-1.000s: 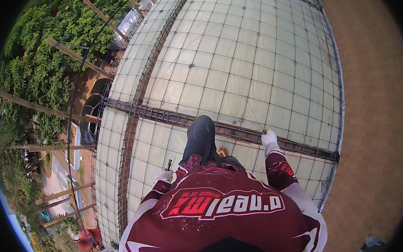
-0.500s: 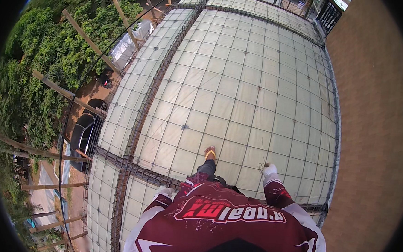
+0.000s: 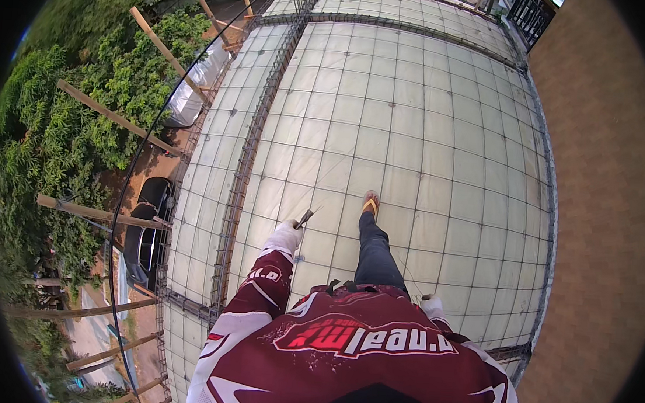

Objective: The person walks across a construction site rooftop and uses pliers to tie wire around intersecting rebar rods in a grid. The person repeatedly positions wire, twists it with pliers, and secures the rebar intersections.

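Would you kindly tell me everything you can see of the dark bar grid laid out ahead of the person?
The grid is made of thin, dark, metal-looking bars crossing to leave roughly square openings. It spreads flat over a pale surface, with small dark clumps at some crossings. A thicker bar cage runs lengthwise through its left part. The sandalled foot stands within its area; whether it presses on a bar is unclear. The lens bows its lines.

The bar grid (image 3: 392,104) lies on the panels (image 3: 407,149). Through its left part runs a long bar cage (image 3: 247,160). Farther left are poles (image 3: 121,117), and then trees (image 3: 68,141). Beside the grid, on the right, is a tiled surface (image 3: 597,181). The foot (image 3: 370,201) is before both hands (image 3: 286,236).
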Demonstrator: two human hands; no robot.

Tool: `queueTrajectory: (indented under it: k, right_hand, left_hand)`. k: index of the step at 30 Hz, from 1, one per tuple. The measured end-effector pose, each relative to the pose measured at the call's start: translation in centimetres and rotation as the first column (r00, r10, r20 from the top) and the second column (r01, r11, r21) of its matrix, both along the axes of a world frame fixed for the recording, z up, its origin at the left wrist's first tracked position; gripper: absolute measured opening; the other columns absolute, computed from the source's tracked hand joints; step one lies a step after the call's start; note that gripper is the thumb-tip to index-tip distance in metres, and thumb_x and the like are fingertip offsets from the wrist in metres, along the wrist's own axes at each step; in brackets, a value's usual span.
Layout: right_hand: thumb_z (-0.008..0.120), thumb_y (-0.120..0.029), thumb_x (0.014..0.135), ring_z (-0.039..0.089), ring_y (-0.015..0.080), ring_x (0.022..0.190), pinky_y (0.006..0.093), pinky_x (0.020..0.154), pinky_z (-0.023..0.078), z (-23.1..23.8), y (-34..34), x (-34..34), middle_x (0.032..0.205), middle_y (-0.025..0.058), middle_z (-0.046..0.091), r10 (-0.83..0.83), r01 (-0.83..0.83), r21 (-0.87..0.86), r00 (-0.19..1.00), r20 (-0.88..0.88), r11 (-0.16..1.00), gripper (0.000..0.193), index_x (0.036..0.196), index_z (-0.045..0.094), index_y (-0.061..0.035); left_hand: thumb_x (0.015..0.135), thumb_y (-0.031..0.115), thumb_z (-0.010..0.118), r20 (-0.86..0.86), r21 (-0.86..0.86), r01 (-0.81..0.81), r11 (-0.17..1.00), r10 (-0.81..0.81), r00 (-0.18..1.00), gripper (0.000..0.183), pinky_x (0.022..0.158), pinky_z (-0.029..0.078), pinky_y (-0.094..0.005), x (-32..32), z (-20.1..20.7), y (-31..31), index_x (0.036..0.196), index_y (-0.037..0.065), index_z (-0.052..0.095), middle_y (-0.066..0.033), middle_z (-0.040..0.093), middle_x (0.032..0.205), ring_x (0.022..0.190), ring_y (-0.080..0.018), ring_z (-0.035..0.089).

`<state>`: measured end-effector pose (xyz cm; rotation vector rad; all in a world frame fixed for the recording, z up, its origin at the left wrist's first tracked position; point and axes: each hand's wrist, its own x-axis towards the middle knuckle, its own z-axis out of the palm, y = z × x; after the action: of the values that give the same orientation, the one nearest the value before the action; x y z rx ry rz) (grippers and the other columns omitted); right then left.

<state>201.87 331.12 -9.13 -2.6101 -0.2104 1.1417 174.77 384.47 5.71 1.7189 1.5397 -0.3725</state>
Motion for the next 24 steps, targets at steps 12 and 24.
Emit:
queueTrajectory:
  k: [12,24]
  right_hand:
    - [0.062,-0.007,0.085,0.072,0.0339,0.109,0.0393,0.097,0.055,3.5,40.4,38.1,0.111,0.0209,0.075,0.181,-0.183,0.009,0.980,0.079,0.983,0.033,0.115,0.076,-0.0075]
    - [0.058,-0.012,0.095,0.068,0.0359,0.115,0.0412,0.099,0.054,11.5,86.9,60.7,0.120,0.0203,0.072,0.302,-0.376,0.243,0.907,0.294,0.894,0.032,0.123,0.071,-0.0075]
  left_hand:
    - [0.085,0.026,0.075,-0.178,-0.104,-0.255,0.961,0.234,0.956,0.034,0.071,0.053,-0.0451,9.0,-3.7,17.3,0.108,0.003,0.064,-0.0154,0.070,0.082,0.077,-0.0274,0.071]
    - [0.085,0.040,0.067,-0.262,-0.222,-0.165,0.961,0.104,0.959,0.055,0.095,0.053,-0.0464,29.5,-7.3,41.6,0.125,0.002,0.069,-0.0261,0.072,0.117,0.110,-0.0390,0.070]
